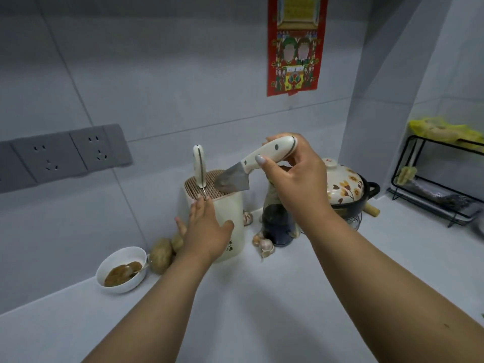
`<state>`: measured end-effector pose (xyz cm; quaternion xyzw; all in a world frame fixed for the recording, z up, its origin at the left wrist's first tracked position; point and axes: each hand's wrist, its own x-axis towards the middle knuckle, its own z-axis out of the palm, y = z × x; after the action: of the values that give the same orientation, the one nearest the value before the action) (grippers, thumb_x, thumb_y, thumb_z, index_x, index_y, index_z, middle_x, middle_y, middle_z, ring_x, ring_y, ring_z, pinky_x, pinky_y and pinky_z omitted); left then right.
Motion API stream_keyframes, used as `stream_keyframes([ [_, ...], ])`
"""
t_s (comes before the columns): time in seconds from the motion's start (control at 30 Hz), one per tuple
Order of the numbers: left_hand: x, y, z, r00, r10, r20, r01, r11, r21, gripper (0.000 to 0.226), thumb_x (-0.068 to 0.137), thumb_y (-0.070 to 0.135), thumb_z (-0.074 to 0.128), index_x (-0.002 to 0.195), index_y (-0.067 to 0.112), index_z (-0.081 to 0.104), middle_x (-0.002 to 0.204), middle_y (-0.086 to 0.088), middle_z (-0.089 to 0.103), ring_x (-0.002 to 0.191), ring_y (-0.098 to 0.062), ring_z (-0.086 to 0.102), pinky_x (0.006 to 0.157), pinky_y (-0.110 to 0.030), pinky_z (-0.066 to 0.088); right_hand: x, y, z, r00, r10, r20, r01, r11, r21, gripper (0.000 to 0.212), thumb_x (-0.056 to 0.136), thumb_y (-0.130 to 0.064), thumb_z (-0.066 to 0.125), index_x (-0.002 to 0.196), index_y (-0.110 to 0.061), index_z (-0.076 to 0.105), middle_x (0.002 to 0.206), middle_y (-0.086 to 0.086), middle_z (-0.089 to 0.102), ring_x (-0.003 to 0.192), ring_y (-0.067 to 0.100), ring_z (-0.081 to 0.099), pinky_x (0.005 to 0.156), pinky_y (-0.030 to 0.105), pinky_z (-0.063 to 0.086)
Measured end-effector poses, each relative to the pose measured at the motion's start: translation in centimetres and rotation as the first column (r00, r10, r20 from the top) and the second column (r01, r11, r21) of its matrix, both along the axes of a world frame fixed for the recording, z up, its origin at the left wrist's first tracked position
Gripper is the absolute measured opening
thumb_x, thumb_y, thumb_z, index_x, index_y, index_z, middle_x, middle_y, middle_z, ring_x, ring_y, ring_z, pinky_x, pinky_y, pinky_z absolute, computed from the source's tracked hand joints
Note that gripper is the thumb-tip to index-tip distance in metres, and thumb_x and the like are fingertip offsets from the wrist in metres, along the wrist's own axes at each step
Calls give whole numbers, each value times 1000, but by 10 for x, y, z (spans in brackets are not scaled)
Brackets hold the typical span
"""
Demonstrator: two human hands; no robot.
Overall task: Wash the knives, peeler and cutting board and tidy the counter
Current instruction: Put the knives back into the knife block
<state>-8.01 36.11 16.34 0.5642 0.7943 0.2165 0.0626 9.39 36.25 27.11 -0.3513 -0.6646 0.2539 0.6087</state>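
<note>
Fingers of the right hand [296,176] pinch a cream-handled knife [258,163], blade half sunk in the knife block [214,216].

Handle slants up to the right, blade pointing down-left into the slotted top; the left hand [207,231], fingers straight, steadies the block's near side, arm reaching forward.

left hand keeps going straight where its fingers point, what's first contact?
The knife block: the left hand already lies against its side, fingers aimed up toward the slotted top. Past that, probably the upright knife standing in it, though depth is unclear.
</note>
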Motion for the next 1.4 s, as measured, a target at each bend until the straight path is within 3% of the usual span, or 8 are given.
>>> stream_keyframes([
  [0.13,-4,1,-5,1000,-8,9,7,1000,14,80,92,45,44,155,18,3,162,1,-5,148,-13,-9,114,-52,-14,-5,0,2,1000,-19,13,19,999,33,30,82,-26,72,109,-23,59,95,-15,60,93,10,63,74,35,59],
  [0.37,-3,1,-6,1000,-7,29,6,1000,25,80,91,45,45,155,19,3,162,1,-6,148,-13,-11,114,-53,-14,-8,4,0,999,-22,44,21,1000,23,30,82,-26,73,108,-22,60,92,-18,59,92,11,63,74,37,58],
  [0.8,-3,-1,-5,1000,-10,5,9,1000,17,80,91,44,45,155,19,4,162,1,-7,148,-13,-13,113,-54,-16,-13,6,-1,996,-33,86,29,998,49,26,81,-27,73,103,-25,58,86,-21,58,85,1,61,74,24,56],
  [0.97,-3,-4,-9,999,-1,-48,3,998,57,80,91,41,44,154,16,1,162,0,-5,148,-12,-10,114,-53,-17,-34,27,10,978,-27,205,22,999,26,25,83,-30,70,103,-21,58,91,-6,64,85,7,59,65,11,45],
  [1.17,0,-7,-13,991,8,-133,4,996,85,82,90,38,43,154,14,-3,162,-2,-8,148,-14,-11,112,-52,-18,-71,69,5,926,56,374,-49,998,-28,29,84,-28,70,106,-13,58,89,1,64,82,18,60,71,30,48],
  [1.3,1,-8,-18,986,10,-164,4,996,89,85,89,36,43,153,14,-9,161,-2,-13,147,-15,-15,111,-52,-19,-88,89,-24,883,93,459,-50,993,-106,26,84,-26,70,103,-14,56,83,-2,58,77,15,55,58,17,39],
  [1.4,0,-7,-22,983,11,-185,6,996,91,87,88,35,43,153,14,-12,161,-2,-16,147,-14,-18,111,-53,-19,-95,97,-41,891,112,441,-52,988,-145,26,84,-26,70,104,-15,56,82,-3,58,76,13,54,57,12,36],
])
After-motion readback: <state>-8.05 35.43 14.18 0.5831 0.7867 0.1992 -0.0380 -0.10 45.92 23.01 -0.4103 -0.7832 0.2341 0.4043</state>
